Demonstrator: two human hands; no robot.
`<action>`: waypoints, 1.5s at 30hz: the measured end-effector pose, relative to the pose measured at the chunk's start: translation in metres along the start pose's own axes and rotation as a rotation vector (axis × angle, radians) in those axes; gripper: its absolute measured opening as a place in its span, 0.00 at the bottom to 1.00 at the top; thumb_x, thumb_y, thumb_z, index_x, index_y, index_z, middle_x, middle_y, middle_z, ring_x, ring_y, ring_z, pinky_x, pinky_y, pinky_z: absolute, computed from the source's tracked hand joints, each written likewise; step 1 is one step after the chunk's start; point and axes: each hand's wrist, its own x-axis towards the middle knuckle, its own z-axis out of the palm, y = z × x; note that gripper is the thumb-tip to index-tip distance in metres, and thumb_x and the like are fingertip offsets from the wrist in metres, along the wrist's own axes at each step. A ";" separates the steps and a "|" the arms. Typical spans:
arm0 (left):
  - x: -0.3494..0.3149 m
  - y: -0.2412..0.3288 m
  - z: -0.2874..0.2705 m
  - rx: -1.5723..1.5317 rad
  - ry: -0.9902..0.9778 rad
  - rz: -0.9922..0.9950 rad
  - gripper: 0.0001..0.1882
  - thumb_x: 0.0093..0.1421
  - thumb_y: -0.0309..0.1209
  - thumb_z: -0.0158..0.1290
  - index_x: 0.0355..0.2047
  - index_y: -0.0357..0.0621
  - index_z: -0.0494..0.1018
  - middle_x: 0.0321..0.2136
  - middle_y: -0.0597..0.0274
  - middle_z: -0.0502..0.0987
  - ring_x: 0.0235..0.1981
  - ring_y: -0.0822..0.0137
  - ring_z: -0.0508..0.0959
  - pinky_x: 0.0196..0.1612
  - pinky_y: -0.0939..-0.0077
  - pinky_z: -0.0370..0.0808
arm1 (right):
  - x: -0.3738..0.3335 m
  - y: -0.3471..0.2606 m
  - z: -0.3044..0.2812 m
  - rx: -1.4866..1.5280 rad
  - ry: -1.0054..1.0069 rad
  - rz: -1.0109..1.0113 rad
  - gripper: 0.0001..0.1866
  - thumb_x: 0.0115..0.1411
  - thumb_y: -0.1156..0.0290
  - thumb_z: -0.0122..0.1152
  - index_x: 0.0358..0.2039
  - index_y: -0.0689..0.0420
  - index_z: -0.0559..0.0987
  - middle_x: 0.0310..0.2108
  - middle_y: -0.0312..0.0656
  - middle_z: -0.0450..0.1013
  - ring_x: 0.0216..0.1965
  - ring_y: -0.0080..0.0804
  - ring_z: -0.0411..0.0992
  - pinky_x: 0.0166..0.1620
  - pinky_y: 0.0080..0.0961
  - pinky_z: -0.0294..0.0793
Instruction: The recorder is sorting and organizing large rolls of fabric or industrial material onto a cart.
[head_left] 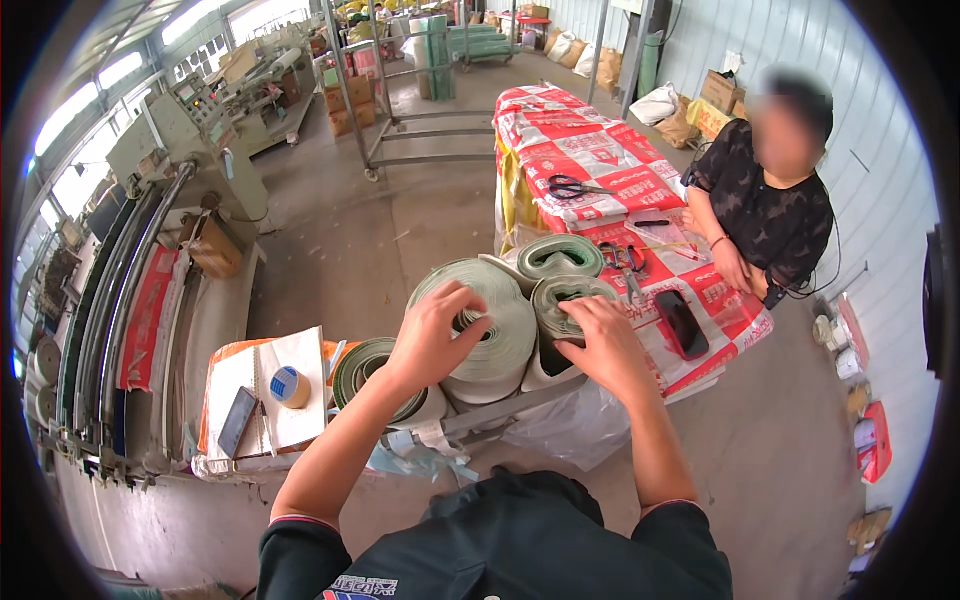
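A large, tightly wound roll of pale green sheet material (510, 340) stands on end in front of me. My left hand (437, 338) is over the near left of its top, by the core hole, fingers curved and thumb apart. My right hand (608, 345) rests at a smaller, looser roll (548, 292) to the right, fingertips at its upper rim and thumb spread away. Another loose roll with a green inside (562, 255) stands behind these. A dark green-edged roll (350, 378) sits beneath my left forearm, partly hidden by it.
At right, a stack under red-and-white printed sheeting (640, 165) carries scissors (572, 187), more scissors and a phone (682, 322). A person (770, 200) sits beside it. To the left lie an open notebook (290, 350), tape roll (290, 387) and phone (238, 422); machinery (150, 250) stands beyond.
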 end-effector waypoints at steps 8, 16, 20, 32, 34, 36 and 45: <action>0.080 -0.028 0.051 0.361 -0.049 0.224 0.11 0.59 0.40 0.66 0.28 0.46 0.83 0.32 0.61 0.82 0.42 0.55 0.80 0.57 0.57 0.69 | 0.001 0.003 0.004 0.042 -0.025 0.009 0.31 0.52 0.66 0.79 0.56 0.59 0.80 0.51 0.48 0.80 0.56 0.50 0.75 0.63 0.44 0.69; 0.111 -0.052 0.075 0.334 -0.127 0.106 0.11 0.51 0.42 0.66 0.24 0.49 0.87 0.25 0.59 0.84 0.39 0.54 0.81 0.54 0.55 0.70 | 0.017 0.003 0.007 -0.094 -0.173 -0.015 0.33 0.51 0.65 0.78 0.57 0.59 0.78 0.47 0.50 0.81 0.52 0.46 0.77 0.59 0.41 0.67; 0.115 -0.065 0.080 0.327 -0.149 0.092 0.09 0.52 0.38 0.63 0.24 0.48 0.86 0.26 0.58 0.84 0.40 0.53 0.82 0.53 0.55 0.71 | 0.024 0.013 0.013 -0.097 -0.235 -0.013 0.32 0.50 0.65 0.77 0.56 0.60 0.77 0.39 0.46 0.81 0.46 0.46 0.78 0.57 0.42 0.66; 0.112 -0.082 0.070 0.188 0.043 0.096 0.07 0.52 0.33 0.62 0.26 0.42 0.84 0.28 0.58 0.80 0.39 0.52 0.79 0.47 0.56 0.75 | 0.043 0.020 -0.017 0.041 -0.471 -0.106 0.26 0.50 0.70 0.73 0.52 0.60 0.84 0.42 0.45 0.80 0.50 0.46 0.75 0.60 0.40 0.68; 0.113 -0.083 0.066 0.202 0.049 0.063 0.07 0.52 0.32 0.62 0.26 0.41 0.84 0.28 0.57 0.80 0.39 0.52 0.78 0.47 0.56 0.76 | 0.037 0.022 -0.016 0.101 -0.503 -0.124 0.26 0.50 0.73 0.71 0.52 0.60 0.84 0.42 0.45 0.79 0.50 0.44 0.75 0.60 0.39 0.67; 0.113 -0.084 0.064 0.188 0.041 0.071 0.07 0.52 0.32 0.62 0.26 0.41 0.83 0.28 0.57 0.80 0.39 0.52 0.78 0.47 0.55 0.76 | 0.036 0.017 -0.018 0.104 -0.517 -0.129 0.25 0.51 0.74 0.70 0.52 0.58 0.84 0.42 0.45 0.79 0.51 0.45 0.75 0.61 0.39 0.67; 0.118 -0.084 0.071 0.167 0.222 0.241 0.08 0.57 0.32 0.61 0.31 0.39 0.81 0.44 0.52 0.82 0.45 0.45 0.81 0.50 0.52 0.77 | 0.045 0.019 -0.026 0.098 -0.604 -0.138 0.25 0.52 0.76 0.67 0.53 0.58 0.84 0.45 0.45 0.80 0.54 0.43 0.75 0.62 0.40 0.67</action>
